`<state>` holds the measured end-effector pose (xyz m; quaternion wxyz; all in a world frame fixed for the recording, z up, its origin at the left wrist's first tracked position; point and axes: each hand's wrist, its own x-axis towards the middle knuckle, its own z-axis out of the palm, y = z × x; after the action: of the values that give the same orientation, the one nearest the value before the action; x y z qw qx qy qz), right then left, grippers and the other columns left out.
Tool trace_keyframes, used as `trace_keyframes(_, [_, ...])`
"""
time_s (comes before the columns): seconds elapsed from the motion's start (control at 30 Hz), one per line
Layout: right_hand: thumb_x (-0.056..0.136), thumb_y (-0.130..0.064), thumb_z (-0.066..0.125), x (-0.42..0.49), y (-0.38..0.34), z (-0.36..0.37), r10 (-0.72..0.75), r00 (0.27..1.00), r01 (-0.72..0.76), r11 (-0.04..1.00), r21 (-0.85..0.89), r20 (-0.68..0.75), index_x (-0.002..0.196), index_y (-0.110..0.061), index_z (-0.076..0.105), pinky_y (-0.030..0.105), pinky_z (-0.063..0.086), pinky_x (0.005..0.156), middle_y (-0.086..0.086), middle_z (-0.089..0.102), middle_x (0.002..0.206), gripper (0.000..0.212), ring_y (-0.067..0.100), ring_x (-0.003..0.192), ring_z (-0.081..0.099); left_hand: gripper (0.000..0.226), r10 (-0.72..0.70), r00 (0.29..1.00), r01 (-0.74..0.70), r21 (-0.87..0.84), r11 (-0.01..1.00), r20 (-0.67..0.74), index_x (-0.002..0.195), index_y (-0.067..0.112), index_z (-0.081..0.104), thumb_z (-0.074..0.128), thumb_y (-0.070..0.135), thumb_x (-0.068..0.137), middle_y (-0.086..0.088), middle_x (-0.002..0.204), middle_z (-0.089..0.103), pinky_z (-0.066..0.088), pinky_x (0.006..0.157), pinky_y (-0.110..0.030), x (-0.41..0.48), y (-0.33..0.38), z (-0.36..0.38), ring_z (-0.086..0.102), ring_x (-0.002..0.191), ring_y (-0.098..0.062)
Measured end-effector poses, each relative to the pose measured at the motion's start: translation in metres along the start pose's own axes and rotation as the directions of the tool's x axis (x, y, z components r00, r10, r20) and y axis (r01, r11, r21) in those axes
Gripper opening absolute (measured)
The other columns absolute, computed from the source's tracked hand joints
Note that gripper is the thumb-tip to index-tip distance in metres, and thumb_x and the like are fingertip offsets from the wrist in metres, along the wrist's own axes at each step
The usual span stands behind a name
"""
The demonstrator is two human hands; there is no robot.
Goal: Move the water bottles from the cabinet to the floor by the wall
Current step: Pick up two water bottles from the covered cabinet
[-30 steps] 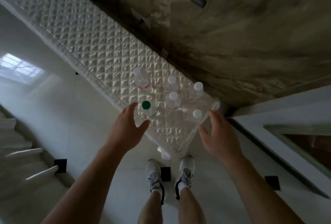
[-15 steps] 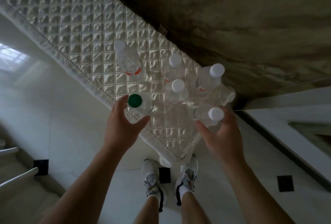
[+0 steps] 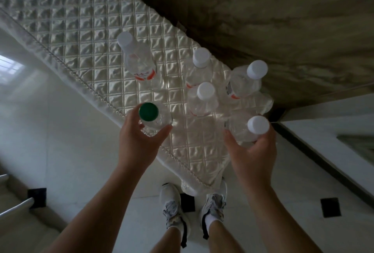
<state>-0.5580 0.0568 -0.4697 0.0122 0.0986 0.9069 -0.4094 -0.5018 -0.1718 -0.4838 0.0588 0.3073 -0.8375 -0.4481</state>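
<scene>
Quilted cabinet top [image 3: 85,36]: left hand [image 3: 139,143] clasps green-capped bottle [image 3: 153,118] (upright); right hand [image 3: 253,153] clasps white-capped bottle [image 3: 245,129].

Both arms outstretched, left hand [image 3: 139,141] grip curled, right hand [image 3: 253,151] grip apparently closed too

Home: quilted cabinet cover [image 3: 85,36], tiled floor [image 3: 66,151]

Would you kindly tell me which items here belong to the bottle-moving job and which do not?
Belong: green-capped bottle in left hand; white-capped bottle in right hand; four other white-capped bottles; quilted cabinet cover.
Not: shoes; floor inlays.
</scene>
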Motion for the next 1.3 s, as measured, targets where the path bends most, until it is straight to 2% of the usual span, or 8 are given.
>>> trace_keyframes(0.07, [0.068, -0.044, 0.081, 0.0, -0.002, -0.003, 0.0, 1.0, 0.0, 1.0, 0.002, -0.001, 0.122, -0.011, 0.055, 0.001, 0.036, 0.082, 0.002, 0.062, 0.112, 0.068, 0.008, 0.099, 0.058, 0.064, 0.017, 1.0, -0.017, -0.008, 1.0, -0.024, 0.119, 0.016, 0.058, 0.085, 0.039, 0.066, 0.006, 0.108, 0.065, 0.056, 0.085, -0.027, -0.001, 0.004, -0.002, 0.064, 0.098, -0.008])
trace_keyframes(0.13, [0.069, -0.042, 0.081, 0.001, -0.005, -0.008, -0.009, 1.0, 0.009, 1.0, 0.01, 0.004, 0.12, -0.011, 0.056, 0.007, 0.038, 0.082, 0.001, 0.063, 0.111, 0.065, 0.01, 0.099, 0.059, 0.061, 0.033, 0.999, -0.033, -0.004, 0.999, -0.034, 0.118, 0.019, 0.058, 0.087, 0.034, 0.067, 0.007, 0.108, 0.064, 0.056, 0.084, -0.025, -0.003, 0.008, -0.007, 0.063, 0.097, -0.006])
trace_keyframes(0.3, [0.068, -0.036, 0.084, 0.0, -0.022, -0.028, -0.027, 1.0, 0.027, 1.0, -0.015, 0.011, 0.119, -0.008, 0.057, 0.008, 0.037, 0.079, 0.004, 0.063, 0.111, 0.065, 0.012, 0.099, 0.058, 0.064, 0.066, 0.997, -0.066, 0.016, 0.998, -0.036, 0.12, 0.015, 0.058, 0.085, 0.038, 0.067, 0.005, 0.11, 0.064, 0.057, 0.084, -0.031, -0.008, 0.028, -0.023, 0.062, 0.098, -0.011])
trace_keyframes(0.53, [0.067, -0.044, 0.081, -0.004, -0.07, -0.073, -0.103, 0.994, 0.102, 0.995, 0.007, 0.038, 0.122, -0.014, 0.056, 0.033, 0.052, 0.086, 0.0, 0.063, 0.111, 0.068, 0.014, 0.102, 0.061, 0.059, 0.146, 0.988, -0.147, -0.004, 0.989, -0.053, 0.116, 0.03, 0.054, 0.085, 0.037, 0.066, 0.011, 0.107, 0.061, 0.055, 0.082, -0.025, -0.017, 0.082, -0.058, 0.059, 0.094, -0.005])
trace_keyframes(0.7, [0.068, -0.049, 0.077, -0.006, -0.112, -0.117, -0.192, 0.979, 0.191, 0.981, 0.013, 0.07, 0.118, -0.014, 0.056, 0.032, 0.052, 0.082, 0.0, 0.063, 0.107, 0.064, 0.013, 0.098, 0.061, 0.057, 0.213, 0.973, -0.215, -0.013, 0.977, -0.093, 0.114, 0.034, 0.052, 0.084, 0.036, 0.067, 0.022, 0.103, 0.057, 0.051, 0.08, -0.017, -0.031, 0.131, -0.092, 0.057, 0.094, 0.008])
trace_keyframes(0.93, [0.066, -0.053, 0.076, -0.013, -0.175, -0.185, -0.248, 0.962, 0.242, 0.968, 0.064, 0.114, 0.112, -0.013, 0.059, 0.031, 0.052, 0.074, 0.0, 0.066, 0.096, 0.063, 0.017, 0.089, 0.063, 0.058, 0.303, 0.944, -0.313, -0.066, 0.947, -0.131, 0.116, 0.03, 0.054, 0.079, 0.047, 0.066, 0.013, 0.106, 0.061, 0.052, 0.08, -0.014, -0.054, 0.203, -0.142, 0.06, 0.094, 0.002])
trace_keyframes(1.07, [0.068, -0.04, 0.083, -0.02, -0.211, -0.218, -0.294, 0.949, 0.286, 0.955, 0.079, 0.112, 0.108, -0.011, 0.06, 0.025, 0.047, 0.071, -0.003, 0.066, 0.092, 0.055, 0.011, 0.083, 0.062, 0.057, 0.322, 0.936, -0.336, -0.086, 0.938, -0.142, 0.115, 0.032, 0.055, 0.078, 0.048, 0.065, 0.014, 0.105, 0.062, 0.052, 0.08, -0.017, -0.066, 0.238, -0.166, 0.062, 0.095, -0.003])
trace_keyframes(1.3, [0.068, -0.042, 0.08, -0.042, -0.276, -0.28, -0.381, 0.921, 0.367, 0.918, 0.148, 0.078, 0.119, -0.022, 0.058, 0.037, 0.055, 0.083, -0.009, 0.068, 0.105, 0.059, 0.006, 0.096, 0.064, 0.062, 0.28, 0.955, -0.291, -0.139, 0.947, -0.095, 0.118, 0.033, 0.058, 0.082, 0.043, 0.062, 0.012, 0.11, 0.066, 0.057, 0.079, -0.028, -0.096, 0.299, -0.223, 0.065, 0.097, -0.005])
